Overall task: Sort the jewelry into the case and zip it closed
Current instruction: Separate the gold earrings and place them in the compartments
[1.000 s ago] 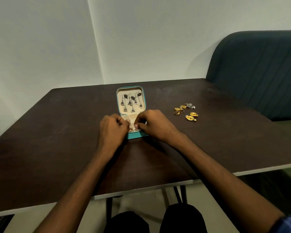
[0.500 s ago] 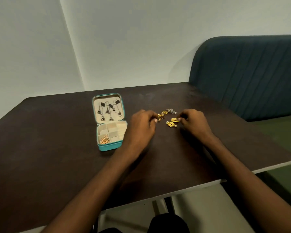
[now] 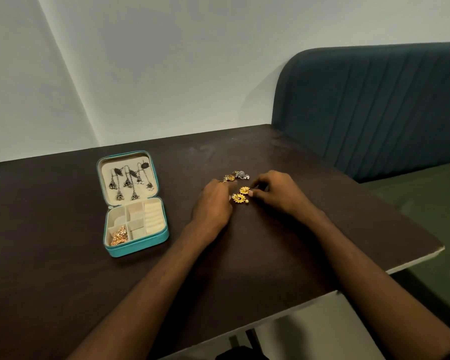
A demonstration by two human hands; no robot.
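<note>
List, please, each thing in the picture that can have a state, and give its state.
jewelry case: open, lid flat on the table, unzipped
dark earrings: hung in the lid
rose-gold jewelry: inside the near left compartment
ring rolls: empty
yellow flower earrings: loose on the table
left hand: fingers curled at the small gold pieces
right hand: pinches one yellow earring

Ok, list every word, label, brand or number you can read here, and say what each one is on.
None: no readable text in this view.
Teal jewelry case: no logo or label on its lid lining or its outside.
Dark table: bare, no marks.
Loose gold earrings and blue seat back: no writing visible.
</note>
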